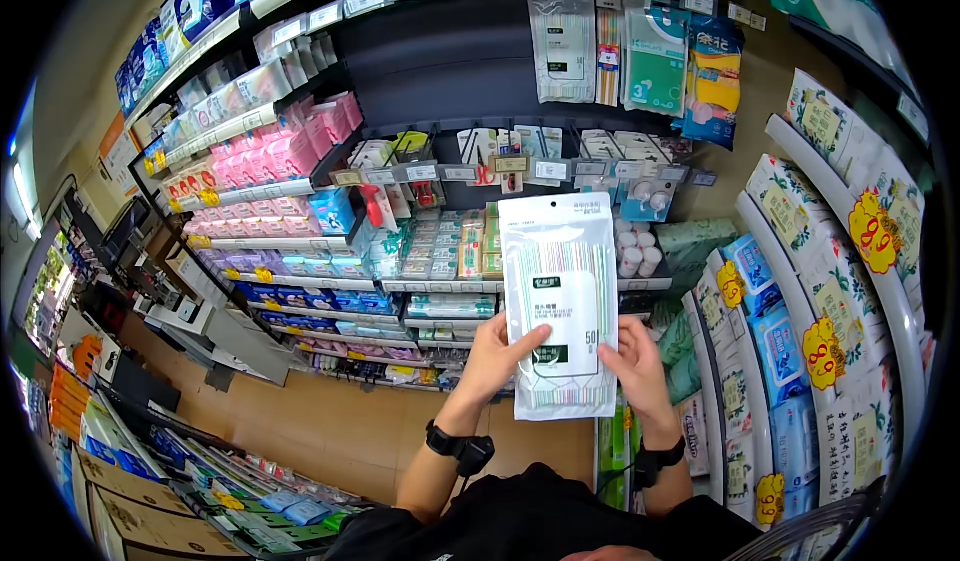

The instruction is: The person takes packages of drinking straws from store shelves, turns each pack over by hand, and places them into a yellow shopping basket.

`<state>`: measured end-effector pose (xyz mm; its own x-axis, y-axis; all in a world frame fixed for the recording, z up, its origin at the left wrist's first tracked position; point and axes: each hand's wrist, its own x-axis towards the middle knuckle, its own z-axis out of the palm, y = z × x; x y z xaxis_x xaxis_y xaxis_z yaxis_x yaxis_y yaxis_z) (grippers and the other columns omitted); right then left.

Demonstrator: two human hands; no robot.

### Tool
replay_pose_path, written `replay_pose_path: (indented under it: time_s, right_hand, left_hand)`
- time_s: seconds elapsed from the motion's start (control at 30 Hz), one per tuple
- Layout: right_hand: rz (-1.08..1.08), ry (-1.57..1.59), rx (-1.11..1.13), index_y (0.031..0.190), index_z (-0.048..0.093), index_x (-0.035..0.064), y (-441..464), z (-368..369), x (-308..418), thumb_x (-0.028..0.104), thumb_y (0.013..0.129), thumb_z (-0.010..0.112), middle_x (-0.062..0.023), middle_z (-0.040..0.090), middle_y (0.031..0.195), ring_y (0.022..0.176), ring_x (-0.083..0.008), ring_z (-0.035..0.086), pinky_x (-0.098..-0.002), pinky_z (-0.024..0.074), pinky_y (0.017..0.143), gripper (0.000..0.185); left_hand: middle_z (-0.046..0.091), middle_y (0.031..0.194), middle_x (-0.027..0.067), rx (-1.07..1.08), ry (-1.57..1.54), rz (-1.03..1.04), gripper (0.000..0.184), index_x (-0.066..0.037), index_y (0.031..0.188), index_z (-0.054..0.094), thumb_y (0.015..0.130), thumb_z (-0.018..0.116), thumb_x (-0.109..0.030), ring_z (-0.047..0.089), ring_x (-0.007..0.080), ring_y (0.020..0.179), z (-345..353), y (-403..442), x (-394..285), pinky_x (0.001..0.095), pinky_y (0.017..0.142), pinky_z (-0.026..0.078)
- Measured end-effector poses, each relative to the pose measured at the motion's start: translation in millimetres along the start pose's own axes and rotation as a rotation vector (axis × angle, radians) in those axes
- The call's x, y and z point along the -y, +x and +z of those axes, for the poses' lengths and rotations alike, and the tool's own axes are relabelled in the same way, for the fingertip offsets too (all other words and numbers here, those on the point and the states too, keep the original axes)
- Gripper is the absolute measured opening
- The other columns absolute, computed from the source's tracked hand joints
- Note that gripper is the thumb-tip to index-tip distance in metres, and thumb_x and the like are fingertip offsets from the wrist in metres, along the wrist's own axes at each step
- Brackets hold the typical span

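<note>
A clear pack of striped drinking straws with a white label marked 50 is held upright in front of me, between both hands. My left hand grips its lower left edge, thumb pressed on the front. On the lower right edge, my right hand pinches the pack with its thumb in front; the other fingers are mostly behind it. A similar straw pack hangs on the rack above, beside a pack of thin striped sticks and a green pack. Black bands circle both wrists.
Left shelves carry pink packs and a blue pack. Hooks ahead hold small tools, including a red-handled item. On the right, curved shelves hold blue wipe packs and yellow price tags. Cardboard boxes stand at lower left.
</note>
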<state>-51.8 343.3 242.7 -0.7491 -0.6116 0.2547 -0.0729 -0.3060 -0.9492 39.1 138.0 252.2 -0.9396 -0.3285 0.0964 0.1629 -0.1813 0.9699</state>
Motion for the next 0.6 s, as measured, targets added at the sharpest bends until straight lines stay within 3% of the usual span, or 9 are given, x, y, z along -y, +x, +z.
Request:
replay_pose_path:
  time_s: [0.27, 0.6]
  right_hand:
    - [0.076, 0.012, -0.097, 0.121, 0.05, -0.0014, -40, 38, -22, -0.001, 0.093, 0.063, -0.0099, 0.064, 0.113, 0.105, -0.0139, 0.06, -0.0277, 0.0462, 0.094, 0.031]
    - [0.076, 0.003, -0.234, 0.122, 0.049, -0.0035, -85, 63, -35, -0.001, 0.094, 0.063, -0.0118, 0.063, 0.114, 0.105, -0.0133, 0.061, -0.0262, 0.0479, 0.092, 0.031]
  left_hand:
    - [0.071, 0.111, 0.0113, -0.02, -0.094, -0.061, 0.035, 0.005, 0.121, 0.062, 0.092, 0.072, -0.011, 0.066, 0.0118, 0.096, -24, -44, 19, 0.0266, 0.085, 0.053]
    - [0.07, 0.115, 0.0092, 0.1, -0.153, -0.111, 0.034, 0.004, 0.126, 0.06, 0.095, 0.067, -0.007, 0.065, 0.0109, 0.101, -44, -78, 36, 0.0263, 0.088, 0.052]
